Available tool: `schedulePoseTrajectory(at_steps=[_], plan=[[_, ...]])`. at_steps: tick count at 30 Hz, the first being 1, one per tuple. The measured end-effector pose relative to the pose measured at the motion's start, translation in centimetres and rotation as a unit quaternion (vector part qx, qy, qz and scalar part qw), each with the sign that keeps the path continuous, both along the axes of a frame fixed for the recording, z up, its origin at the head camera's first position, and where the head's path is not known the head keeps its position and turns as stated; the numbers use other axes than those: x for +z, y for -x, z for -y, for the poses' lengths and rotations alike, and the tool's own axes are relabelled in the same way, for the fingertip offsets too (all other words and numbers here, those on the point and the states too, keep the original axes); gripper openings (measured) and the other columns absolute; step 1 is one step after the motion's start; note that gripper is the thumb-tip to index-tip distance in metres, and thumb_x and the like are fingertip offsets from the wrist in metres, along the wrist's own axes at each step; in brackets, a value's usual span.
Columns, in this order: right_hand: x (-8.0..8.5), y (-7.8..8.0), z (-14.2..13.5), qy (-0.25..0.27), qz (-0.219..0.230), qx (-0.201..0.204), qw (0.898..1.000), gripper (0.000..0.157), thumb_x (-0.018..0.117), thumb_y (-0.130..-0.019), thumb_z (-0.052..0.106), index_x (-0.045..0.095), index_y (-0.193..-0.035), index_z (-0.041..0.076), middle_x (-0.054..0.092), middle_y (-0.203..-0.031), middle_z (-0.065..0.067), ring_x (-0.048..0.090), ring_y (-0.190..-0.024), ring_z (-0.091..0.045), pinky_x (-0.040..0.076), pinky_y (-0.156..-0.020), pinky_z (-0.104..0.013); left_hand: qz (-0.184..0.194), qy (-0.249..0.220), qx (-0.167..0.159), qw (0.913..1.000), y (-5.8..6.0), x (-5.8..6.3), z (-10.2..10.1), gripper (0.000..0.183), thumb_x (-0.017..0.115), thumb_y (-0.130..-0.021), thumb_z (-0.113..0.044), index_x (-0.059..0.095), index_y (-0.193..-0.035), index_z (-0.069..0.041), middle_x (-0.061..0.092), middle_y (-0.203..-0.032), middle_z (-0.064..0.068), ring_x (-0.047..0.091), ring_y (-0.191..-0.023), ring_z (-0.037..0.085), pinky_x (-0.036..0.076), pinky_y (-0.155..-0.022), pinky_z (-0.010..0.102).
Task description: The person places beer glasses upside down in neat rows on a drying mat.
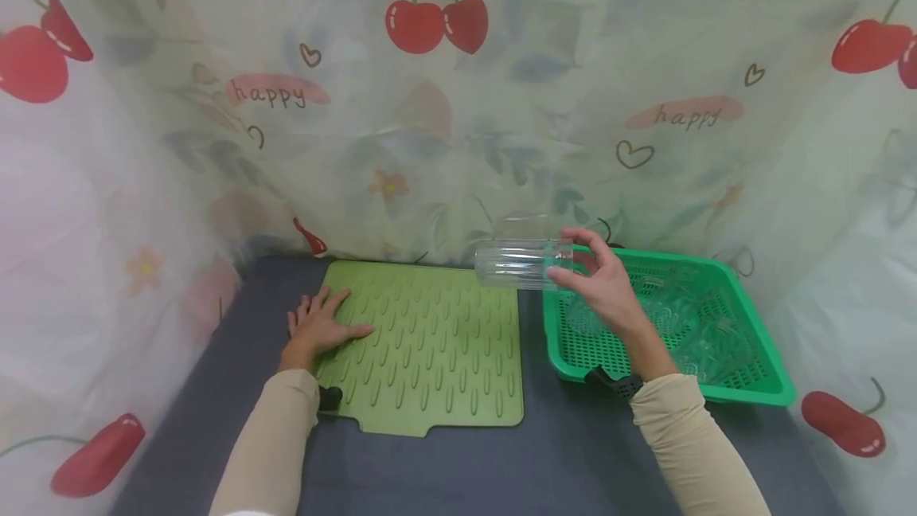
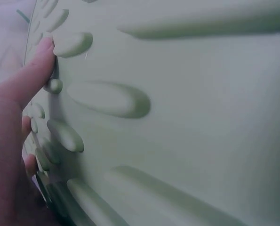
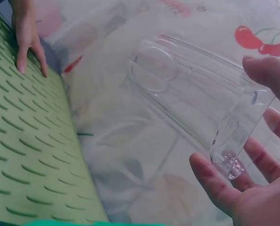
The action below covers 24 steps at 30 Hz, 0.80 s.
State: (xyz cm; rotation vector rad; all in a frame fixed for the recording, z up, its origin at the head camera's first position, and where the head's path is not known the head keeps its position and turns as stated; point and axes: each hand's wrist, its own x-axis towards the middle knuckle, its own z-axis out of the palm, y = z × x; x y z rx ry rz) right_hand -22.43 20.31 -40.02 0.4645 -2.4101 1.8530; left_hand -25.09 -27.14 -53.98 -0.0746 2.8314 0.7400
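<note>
A clear, ribbed drinking glass [image 1: 512, 263] lies sideways in the air, its far end pointing left. My right hand [image 1: 605, 285] grips it by one end, thumb and fingers around it; the right wrist view shows the same glass [image 3: 182, 94] tilted. On the left, my left hand [image 1: 321, 326] rests with spread fingers on the left edge of a green ridged mat [image 1: 437, 341]. Close up in the left wrist view, the thumb [image 2: 29, 75] touches one of the mat's raised ridges. Below my right hand stands a green plastic basket [image 1: 777, 373].
Several clear glass pieces [image 1: 716, 345] lie in the basket. The mat and basket stand on a dark grey table [image 1: 494, 468]. A printed curtain [image 1: 458, 142] hangs behind the table and along both sides.
</note>
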Motion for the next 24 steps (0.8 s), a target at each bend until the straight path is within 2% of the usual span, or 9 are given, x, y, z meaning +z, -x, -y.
schedulePoseTrajectory(at_steps=[5, 11, 17, 24], plan=[[-1.1, 0.4, 1.6, 0.03, 0.025, 0.003, 0.999, 0.062, 0.073, -0.096, 0.015, 0.042, -0.149, 0.01, 0.041, -0.154, -0.009, 0.051, -0.13, -0.015, 0.058, -0.085, -0.021, -0.005, 0.003, 0.0, 1.0, 0.1, 0.1, -0.3, 0.105, 0.068, -0.083, -0.073, 0.023, -0.164, -0.024, 0.0, -0.173, 0.019, -0.008, -0.155, 0.055, -0.006, -0.118, 0.078], [-1.8, 0.9, 4.3, 0.046, 0.033, 0.007, 0.998, 0.057, 0.075, -0.094, 0.017, 0.047, -0.144, 0.017, 0.04, -0.155, -0.012, 0.05, -0.133, -0.023, 0.056, -0.087, -0.022, -0.004, 0.002, 0.002, 1.0, -0.1, 0.0, 0.0, 0.106, 0.067, -0.082, -0.075, 0.022, -0.165, -0.026, -0.001, -0.173, 0.018, -0.009, -0.155, 0.055, -0.007, -0.117, 0.079], [-2.5, 1.5, 6.9, 0.064, 0.019, 0.027, 0.997, 0.061, 0.073, -0.094, 0.011, 0.044, -0.147, 0.007, 0.042, -0.153, -0.018, 0.053, -0.132, -0.028, 0.056, -0.085, -0.023, -0.001, 0.007, 0.003, 1.0, 0.0, -0.2, 0.0, 0.107, 0.066, -0.082, -0.077, 0.021, -0.165, -0.026, -0.002, -0.173, 0.018, -0.009, -0.155, 0.055, -0.007, -0.117, 0.079], [-3.2, 2.0, 9.2, 0.083, 0.027, 0.025, 0.996, 0.059, 0.075, -0.093, 0.012, 0.046, -0.145, 0.009, 0.048, -0.145, -0.01, 0.056, -0.128, -0.025, 0.058, -0.084, -0.026, 0.003, 0.014, -0.002, 0.9999, 0.3, -0.3, -0.1, 0.108, 0.064, -0.082, -0.078, 0.019, -0.165, -0.026, -0.003, -0.173, 0.018, -0.01, -0.154, 0.056, -0.008, -0.118, 0.078]])
